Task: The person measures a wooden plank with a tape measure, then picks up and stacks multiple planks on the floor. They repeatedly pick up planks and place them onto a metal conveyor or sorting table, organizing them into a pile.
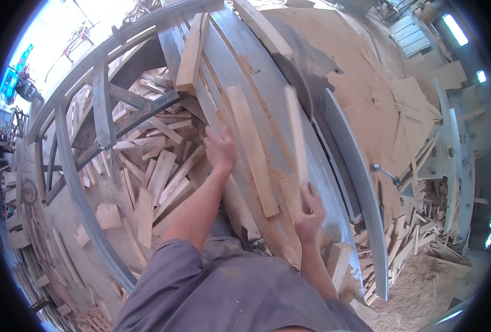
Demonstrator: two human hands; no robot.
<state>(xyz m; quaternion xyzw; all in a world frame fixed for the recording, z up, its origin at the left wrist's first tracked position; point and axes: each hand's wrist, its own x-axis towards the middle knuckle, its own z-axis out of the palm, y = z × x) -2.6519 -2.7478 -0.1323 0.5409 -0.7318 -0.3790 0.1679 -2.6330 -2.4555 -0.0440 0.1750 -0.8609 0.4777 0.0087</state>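
Note:
My right hand (310, 214) is closed round the near end of a narrow wooden strip (297, 135), which points away from me above the metal machine table (325, 182). The strip is slightly blurred. My left hand (220, 148) is at the table's left edge with its fingers curled; what they hold, if anything, is hidden. Between my hands a longer pale board (253, 152) lies on the table. Beyond my left hand a thick wooden block (192, 58) rests near the table's far left.
A metal frame (102, 99) curves along the left, with a heap of wood offcuts (162, 177) by it. To the right stand a long metal rail (361, 182) and a crank handle (386, 174). Sawdust (417, 299) and more offcuts (408, 238) cover the floor there.

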